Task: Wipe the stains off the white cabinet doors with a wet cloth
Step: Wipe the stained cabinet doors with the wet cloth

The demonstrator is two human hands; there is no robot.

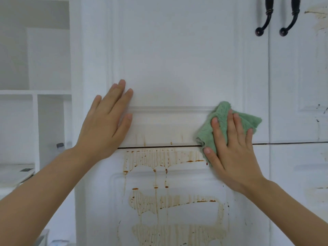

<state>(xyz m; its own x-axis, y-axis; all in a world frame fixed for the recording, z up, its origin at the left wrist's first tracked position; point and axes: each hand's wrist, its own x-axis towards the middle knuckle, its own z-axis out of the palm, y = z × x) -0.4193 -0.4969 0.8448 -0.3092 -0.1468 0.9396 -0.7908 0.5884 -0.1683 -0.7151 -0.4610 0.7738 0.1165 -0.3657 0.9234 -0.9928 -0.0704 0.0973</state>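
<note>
A white upper cabinet door (177, 59) fills the view, with a lower door (99, 201) beneath it. Brown-orange stains (170, 206) streak and drip down the lower door, and faint drips mark the upper door's bottom rail. My right hand (232, 150) presses a folded green cloth (220, 119) flat against the upper door's bottom right, fingers straight, thumb reaching over the gap between the doors. My left hand (106, 121) rests flat on the upper door's left side, fingers spread.
Two black curved handles (264, 16) hang at the top right, one on each neighbouring door. The right-hand door (301, 77) carries a yellowish smear near its top and dark specks lower down. Open white shelves (35, 93) stand at the left, with a small capped bottle (60, 145).
</note>
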